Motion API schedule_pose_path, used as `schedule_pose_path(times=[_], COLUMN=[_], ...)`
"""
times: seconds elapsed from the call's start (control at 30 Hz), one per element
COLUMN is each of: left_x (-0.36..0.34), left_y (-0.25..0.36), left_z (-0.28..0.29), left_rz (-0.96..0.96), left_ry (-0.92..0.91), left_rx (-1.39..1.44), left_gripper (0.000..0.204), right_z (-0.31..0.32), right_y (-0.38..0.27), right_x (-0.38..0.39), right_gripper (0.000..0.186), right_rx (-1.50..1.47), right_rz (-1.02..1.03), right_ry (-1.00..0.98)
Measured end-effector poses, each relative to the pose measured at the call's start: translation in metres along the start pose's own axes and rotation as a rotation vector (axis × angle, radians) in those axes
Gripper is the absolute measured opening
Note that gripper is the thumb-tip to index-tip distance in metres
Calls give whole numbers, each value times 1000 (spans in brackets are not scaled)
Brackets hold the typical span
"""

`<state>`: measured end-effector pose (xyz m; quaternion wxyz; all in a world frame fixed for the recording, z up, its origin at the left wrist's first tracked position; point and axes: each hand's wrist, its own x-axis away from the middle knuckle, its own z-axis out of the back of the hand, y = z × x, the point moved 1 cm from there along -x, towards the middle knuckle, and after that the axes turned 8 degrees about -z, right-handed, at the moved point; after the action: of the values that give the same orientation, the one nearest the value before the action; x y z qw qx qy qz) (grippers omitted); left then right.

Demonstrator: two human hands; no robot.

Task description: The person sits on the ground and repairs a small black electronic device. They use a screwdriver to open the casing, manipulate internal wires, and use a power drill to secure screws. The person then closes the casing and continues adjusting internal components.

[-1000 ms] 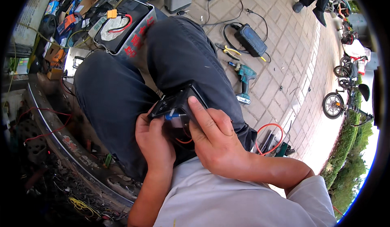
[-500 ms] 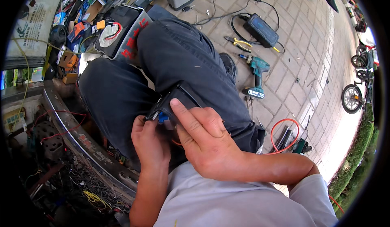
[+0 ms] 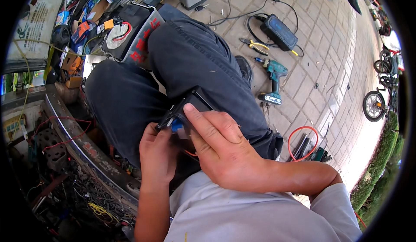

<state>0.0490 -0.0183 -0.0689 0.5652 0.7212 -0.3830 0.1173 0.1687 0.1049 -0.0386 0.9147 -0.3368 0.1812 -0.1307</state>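
A black box-shaped housing point(image 3: 200, 100) rests tilted over my lap, its near end showing a blue part point(image 3: 177, 125) inside. My right hand point(image 3: 225, 149) is closed round the housing, with the index finger stretched along its top face. At the near left end, my left hand point(image 3: 157, 149) pinches the housing's edge beside the blue part; the fingertips are partly hidden and slightly blurred. A bit of orange wire shows dimly beneath the housing, between the hands.
A cordless drill point(image 3: 274, 79), yellow-handled pliers point(image 3: 255, 46) and a black charger brick point(image 3: 279, 32) with cables lie on the paving to the right. A battery in a metal case point(image 3: 134, 32) stands beyond my knees. Cluttered boxes and wires fill the left. An orange-red cable loop point(image 3: 291, 140) lies near my right elbow.
My left hand and forearm have shifted slightly left and down. The right hand keeps its hold, and the housing has barely moved.
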Motion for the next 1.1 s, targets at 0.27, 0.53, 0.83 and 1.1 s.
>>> schedule_pose_path(times=[0.27, 0.53, 0.83, 1.1], left_x=[7, 7, 4, 7], left_y=[5, -4, -17, -12], left_z=[8, 9, 3, 7], left_rz=[-26, -147, -306, -147], left_ry=[-117, -71, 43, 32], left_rx=[-14, -220, -368, -250], left_gripper=[13, 9, 13, 15], right_z=[8, 8, 8, 10], right_y=[0, -1, -3, 1], right_x=[3, 5, 2, -5], right_gripper=[49, 50, 51, 50], right_rx=[1, -162, -162, -189], right_rz=[-66, -126, -150, -161], right_ry=[-117, -217, -321, -328])
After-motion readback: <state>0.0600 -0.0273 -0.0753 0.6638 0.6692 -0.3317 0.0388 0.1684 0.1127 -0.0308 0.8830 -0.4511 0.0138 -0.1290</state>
